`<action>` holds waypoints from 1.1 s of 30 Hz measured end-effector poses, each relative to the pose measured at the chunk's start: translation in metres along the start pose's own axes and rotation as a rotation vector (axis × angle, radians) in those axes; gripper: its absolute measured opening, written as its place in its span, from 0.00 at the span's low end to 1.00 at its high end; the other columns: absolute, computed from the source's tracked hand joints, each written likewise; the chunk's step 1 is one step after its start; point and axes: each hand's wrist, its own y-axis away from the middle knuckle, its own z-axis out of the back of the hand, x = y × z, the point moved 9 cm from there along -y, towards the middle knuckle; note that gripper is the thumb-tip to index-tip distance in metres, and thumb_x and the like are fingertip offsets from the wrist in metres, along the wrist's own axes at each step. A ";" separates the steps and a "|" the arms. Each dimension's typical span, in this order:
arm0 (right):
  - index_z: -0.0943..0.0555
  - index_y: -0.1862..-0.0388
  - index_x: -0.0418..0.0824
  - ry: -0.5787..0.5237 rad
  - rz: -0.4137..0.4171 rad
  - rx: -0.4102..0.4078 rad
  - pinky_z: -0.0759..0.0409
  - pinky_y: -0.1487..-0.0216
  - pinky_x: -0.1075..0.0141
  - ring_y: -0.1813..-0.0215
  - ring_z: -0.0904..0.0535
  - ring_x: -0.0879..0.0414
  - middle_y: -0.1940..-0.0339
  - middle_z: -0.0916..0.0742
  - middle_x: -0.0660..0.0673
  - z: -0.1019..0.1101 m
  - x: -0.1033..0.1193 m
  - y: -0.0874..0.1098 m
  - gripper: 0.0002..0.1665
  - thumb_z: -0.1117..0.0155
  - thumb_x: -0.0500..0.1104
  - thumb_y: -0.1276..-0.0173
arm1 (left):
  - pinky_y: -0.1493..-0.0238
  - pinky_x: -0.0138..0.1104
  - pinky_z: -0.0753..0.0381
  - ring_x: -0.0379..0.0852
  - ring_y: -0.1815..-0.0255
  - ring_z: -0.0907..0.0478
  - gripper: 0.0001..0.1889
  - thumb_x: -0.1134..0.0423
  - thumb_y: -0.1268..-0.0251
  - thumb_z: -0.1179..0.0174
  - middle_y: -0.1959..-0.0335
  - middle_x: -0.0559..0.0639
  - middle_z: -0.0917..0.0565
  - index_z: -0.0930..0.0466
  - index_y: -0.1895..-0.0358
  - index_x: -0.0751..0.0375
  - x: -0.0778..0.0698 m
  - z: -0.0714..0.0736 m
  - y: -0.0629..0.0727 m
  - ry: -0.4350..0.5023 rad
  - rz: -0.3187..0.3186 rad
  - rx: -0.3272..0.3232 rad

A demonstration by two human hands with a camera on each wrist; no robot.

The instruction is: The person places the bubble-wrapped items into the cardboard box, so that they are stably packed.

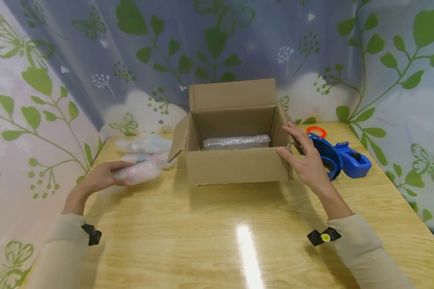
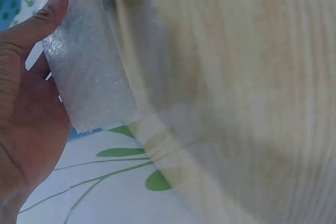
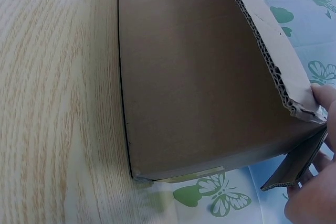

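An open cardboard box [image 1: 238, 166] stands on the table, with a flat bubble-wrapped parcel [image 1: 236, 141] lying inside. My right hand [image 1: 307, 160] holds the box at its front right corner. In the right wrist view the thumb touches the rim corner, while the other fingers are behind the side flap [image 3: 296, 166]. At the left, my left hand [image 1: 103, 176] grips a bubble-wrapped bundle [image 1: 139, 172], pinkish through the wrap; what is inside cannot be made out. The left wrist view shows the thumb across the bubble wrap [image 2: 89, 77]. More wrapped bundles [image 1: 144, 143] lie just behind it.
Right of the box are a blue tape dispenser [image 1: 354, 160], a second blue dispenser-like tool [image 1: 327, 154] and an orange-red tape roll [image 1: 316, 131]. A leaf-patterned curtain [image 1: 217, 48] hangs behind the wooden table [image 1: 188, 241]. The box's back flap [image 1: 233, 94] stands up.
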 end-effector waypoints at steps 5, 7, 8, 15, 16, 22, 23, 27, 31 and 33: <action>0.33 0.19 0.51 0.002 -0.001 -0.004 0.45 0.20 0.36 0.14 0.50 0.46 0.14 0.39 0.52 0.001 0.001 -0.001 0.37 0.33 0.41 0.24 | 0.32 0.67 0.33 0.73 0.24 0.39 0.36 0.51 0.34 0.27 0.25 0.69 0.31 0.27 0.25 0.55 -0.010 0.017 0.000 0.022 -0.012 -0.008; 0.33 0.19 0.51 0.001 -0.008 -0.003 0.45 0.20 0.37 0.14 0.50 0.46 0.14 0.39 0.52 0.001 0.001 -0.001 0.37 0.34 0.41 0.23 | 0.32 0.68 0.33 0.73 0.24 0.39 0.37 0.49 0.33 0.28 0.24 0.69 0.31 0.29 0.24 0.54 -0.014 0.022 0.000 0.013 -0.015 -0.009; 0.33 0.19 0.51 0.001 -0.011 -0.002 0.44 0.20 0.37 0.14 0.50 0.47 0.14 0.39 0.52 0.002 0.001 -0.002 0.37 0.34 0.41 0.23 | 0.32 0.69 0.34 0.74 0.23 0.40 0.37 0.48 0.33 0.28 0.24 0.69 0.32 0.29 0.23 0.54 -0.015 0.025 0.000 0.012 -0.013 -0.010; 0.34 0.18 0.50 -0.002 -0.005 0.003 0.46 0.20 0.36 0.14 0.50 0.45 0.14 0.40 0.51 0.001 0.001 -0.003 0.37 0.34 0.40 0.23 | 0.32 0.70 0.35 0.75 0.24 0.41 0.40 0.43 0.34 0.29 0.23 0.67 0.33 0.31 0.22 0.51 -0.025 0.044 0.003 0.005 0.017 -0.045; 0.34 0.18 0.50 -0.002 -0.005 0.003 0.46 0.20 0.36 0.14 0.51 0.45 0.14 0.40 0.51 0.000 0.001 -0.003 0.37 0.34 0.40 0.23 | 0.32 0.70 0.35 0.75 0.23 0.41 0.40 0.43 0.35 0.29 0.22 0.67 0.33 0.31 0.22 0.50 -0.027 0.047 0.003 0.008 0.018 -0.051; 0.33 0.18 0.49 0.000 -0.004 -0.001 0.45 0.20 0.36 0.14 0.50 0.45 0.14 0.39 0.51 0.000 0.001 -0.002 0.37 0.34 0.40 0.23 | 0.29 0.69 0.38 0.73 0.21 0.44 0.40 0.44 0.35 0.28 0.20 0.64 0.36 0.31 0.22 0.49 -0.043 0.065 0.004 0.006 0.013 -0.087; 0.34 0.18 0.49 0.000 -0.003 -0.002 0.46 0.20 0.35 0.14 0.50 0.45 0.14 0.39 0.50 0.000 0.002 -0.002 0.37 0.34 0.40 0.23 | 0.30 0.68 0.38 0.72 0.21 0.43 0.40 0.44 0.34 0.28 0.20 0.64 0.35 0.30 0.22 0.50 -0.046 0.068 0.004 0.007 0.005 -0.095; 0.33 0.18 0.49 -0.003 -0.001 -0.004 0.47 0.20 0.34 0.14 0.51 0.44 0.14 0.39 0.49 0.000 0.002 -0.001 0.37 0.34 0.40 0.23 | 0.31 0.67 0.35 0.70 0.23 0.39 0.39 0.46 0.34 0.28 0.23 0.63 0.30 0.30 0.22 0.52 -0.061 0.079 0.003 0.015 -0.024 -0.123; 0.33 0.18 0.51 -0.011 -0.002 0.000 0.46 0.20 0.35 0.14 0.50 0.46 0.14 0.39 0.51 -0.001 0.002 -0.001 0.38 0.33 0.40 0.24 | 0.30 0.67 0.36 0.69 0.22 0.39 0.39 0.45 0.34 0.28 0.23 0.63 0.30 0.29 0.23 0.53 -0.076 0.090 0.000 0.004 -0.036 -0.149; 0.33 0.19 0.51 -0.010 -0.003 -0.002 0.46 0.20 0.36 0.14 0.50 0.46 0.14 0.39 0.51 0.000 0.002 -0.001 0.38 0.33 0.41 0.24 | 0.30 0.67 0.36 0.69 0.22 0.38 0.39 0.44 0.35 0.28 0.23 0.62 0.30 0.29 0.23 0.52 -0.085 0.095 -0.003 -0.005 -0.039 -0.167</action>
